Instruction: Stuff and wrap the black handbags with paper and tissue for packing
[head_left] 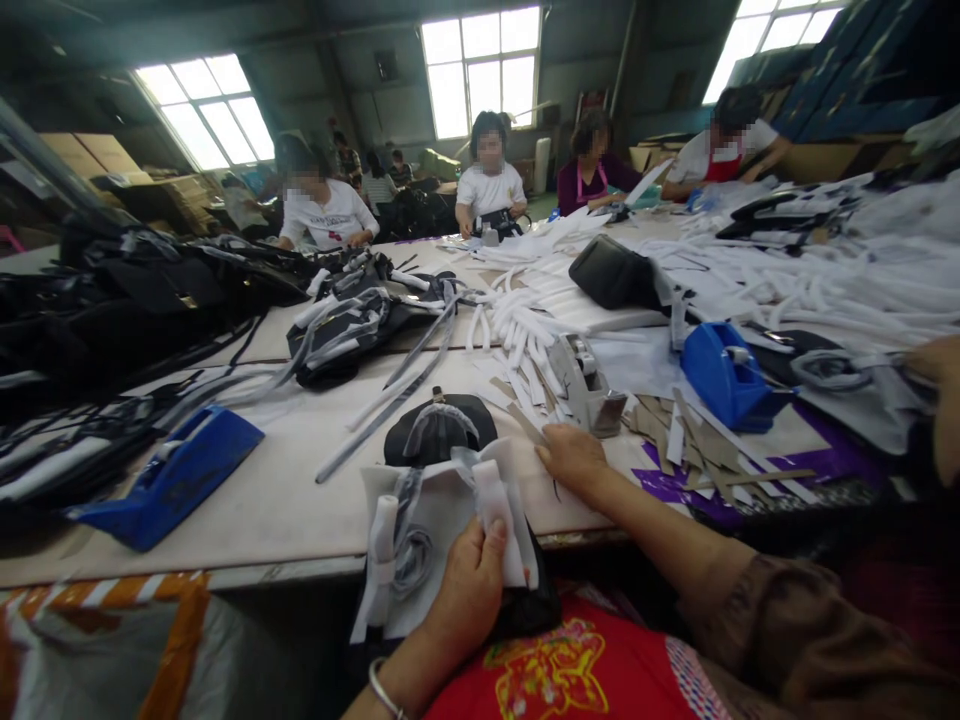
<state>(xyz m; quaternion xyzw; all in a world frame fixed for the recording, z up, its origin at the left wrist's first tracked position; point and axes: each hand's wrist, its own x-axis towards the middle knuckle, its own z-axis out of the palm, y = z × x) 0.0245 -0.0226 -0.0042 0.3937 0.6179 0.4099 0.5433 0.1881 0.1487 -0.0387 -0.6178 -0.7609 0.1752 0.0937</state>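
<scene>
A black bag (pixel 442 425) lies at the table edge, with white wrapping sheet (pixel 442 490) and a coiled, wrapped cord (pixel 414 562) on its near side. My left hand (pixel 469 585) is closed on a white foam strip (pixel 491 495), thumb on top, pressed against the bag. A second white foam roll (pixel 384 530) stands at the bag's left side. Farther right, my right hand (pixel 574 458) reaches over the table, its fingers closed at the end of a grey-brown cardboard strip (pixel 527 422). Just beyond it stands a light-coloured tape dispenser (pixel 585 385).
Blue tape dispensers stand at left (pixel 180 480) and right (pixel 727 375). Cardboard strips (pixel 694 445) and white foam tubes (pixel 525 330) are heaped nearby. Black bags (pixel 150 290) pile up at left. Several people sit across the table. Another person's arm (pixel 941 380) enters at right.
</scene>
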